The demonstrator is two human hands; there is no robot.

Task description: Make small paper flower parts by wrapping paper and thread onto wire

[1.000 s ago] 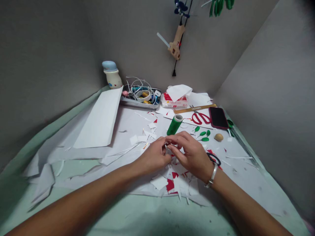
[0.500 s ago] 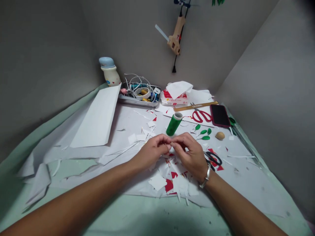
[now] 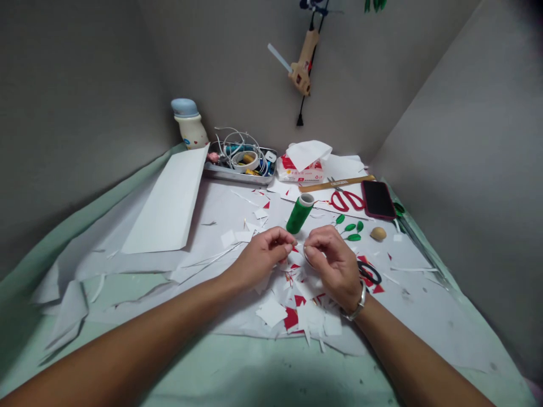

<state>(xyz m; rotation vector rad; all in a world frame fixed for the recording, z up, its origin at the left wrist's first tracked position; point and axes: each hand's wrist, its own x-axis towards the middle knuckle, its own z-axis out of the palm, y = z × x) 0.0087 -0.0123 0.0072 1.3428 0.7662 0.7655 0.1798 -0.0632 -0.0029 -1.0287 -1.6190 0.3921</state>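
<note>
left hand (image 3: pixel 265 255) grip pinched tight, right hand (image 3: pixel 335 263) same, contents too small for us to tell | both over paper scraps (image 3: pixel 271 312) on table (image 3: pixel 254 370), near green spool (image 3: pixel 299 215) | we judge scraps featherlight, flimsy, tearable: pinch an edge

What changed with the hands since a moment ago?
The left hand and right hand were pressed together fingertip to fingertip; now they have drawn slightly apart, each with its fingers pinched. What they pinch is too small to tell. The green spool, red scissors and phone stayed put.
</note>
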